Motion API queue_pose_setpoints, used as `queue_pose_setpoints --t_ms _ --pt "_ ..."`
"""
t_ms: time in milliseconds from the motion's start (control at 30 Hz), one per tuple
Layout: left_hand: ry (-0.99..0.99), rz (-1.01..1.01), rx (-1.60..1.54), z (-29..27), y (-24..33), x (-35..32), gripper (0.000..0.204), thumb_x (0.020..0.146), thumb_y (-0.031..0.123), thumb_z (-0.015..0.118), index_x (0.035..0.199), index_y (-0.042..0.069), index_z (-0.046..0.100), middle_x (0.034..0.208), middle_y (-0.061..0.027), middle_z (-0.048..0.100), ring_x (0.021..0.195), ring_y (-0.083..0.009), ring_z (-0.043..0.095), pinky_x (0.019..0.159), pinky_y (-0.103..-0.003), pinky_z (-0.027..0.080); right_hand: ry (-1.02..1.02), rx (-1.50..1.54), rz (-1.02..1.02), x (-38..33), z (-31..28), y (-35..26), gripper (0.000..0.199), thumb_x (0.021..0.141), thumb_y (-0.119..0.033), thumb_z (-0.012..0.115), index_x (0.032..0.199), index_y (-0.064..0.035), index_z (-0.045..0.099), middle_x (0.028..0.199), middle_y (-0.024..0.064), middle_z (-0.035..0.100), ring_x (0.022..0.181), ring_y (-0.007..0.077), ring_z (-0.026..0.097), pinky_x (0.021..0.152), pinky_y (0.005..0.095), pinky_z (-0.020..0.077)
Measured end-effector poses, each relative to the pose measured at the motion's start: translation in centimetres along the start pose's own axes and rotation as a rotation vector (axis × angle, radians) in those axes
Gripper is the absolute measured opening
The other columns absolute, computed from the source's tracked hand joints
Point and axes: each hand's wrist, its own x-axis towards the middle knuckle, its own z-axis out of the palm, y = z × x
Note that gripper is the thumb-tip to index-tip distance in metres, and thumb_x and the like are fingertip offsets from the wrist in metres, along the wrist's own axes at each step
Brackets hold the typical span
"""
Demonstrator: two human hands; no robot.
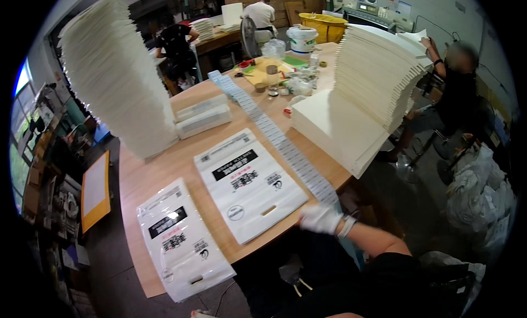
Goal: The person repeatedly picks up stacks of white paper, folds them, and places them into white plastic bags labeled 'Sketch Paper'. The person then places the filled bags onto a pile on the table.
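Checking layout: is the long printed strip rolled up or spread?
Spread: the strip runs lengthwise across the table toward the right hand.

Comprises a long pale label strip [277,137] running diagonally across the tabletop [143,178], a large white printed bag [250,189] lying flat just left of it, and a smaller printed bag [184,241] slightly overhanging the near edge.

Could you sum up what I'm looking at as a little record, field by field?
Surface: wooden table
Left hand: only a sliver at the bottom edge; grip unclear
Right hand: white-gloved, blurred, at the near end of the label strip; grip unclear
Bags: larger white printed bag, smaller one to its left
Stacks: tall white stack at left, another at right
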Motion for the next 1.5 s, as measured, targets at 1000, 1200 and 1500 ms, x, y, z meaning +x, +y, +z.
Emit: queue_pose_setpoints --t_ms 1000,1200,1500 --pt "-1.871 -0.577 0.057 34.5 22.2 -30.9 0.057 0.075 0.005 0.056 0.127 -0.004 0.035 0.113 -0.0132 0.054 0.103 -0.0203 0.053 0.083 -0.033 0.048 0.377 0.800 0.302 -11.4 -6.0 14.5 0.013 0.081 -0.017 0.054 0.080 -0.0042 0.057 0.076 0.0095 0.058 0.071 0.0190 0.060 0.068 0.0302 0.0486" --pt "-1.491 0.731 0.255 28.6 19.5 -31.6 0.064 0.075 0.020 0.056 0.132 0.001 0.032 0.136 -0.0267 0.029 0.126 -0.0354 0.031 0.102 -0.040 0.028 0.706 1.706 0.242 -9.9 6.1 7.9 0.025 0.087 -0.020 0.056 0.099 0.0013 0.056 0.091 0.0083 0.062 0.081 0.0185 0.059 0.072 0.0306 0.0493" --pt "-1.262 0.553 0.581 33.2 22.8 -26.9 0.042 0.069 0.023 0.071 0.104 0.004 0.055 0.109 -0.0113 0.055 0.102 -0.0317 0.050 0.083 -0.040 0.043 0.839 0.885 0.265 -6.6 4.8 7.0 0.017 0.082 -0.005 0.057 0.096 0.0030 0.052 0.083 0.0094 0.059 0.069 0.0167 0.056 0.059 0.0273 0.0461"
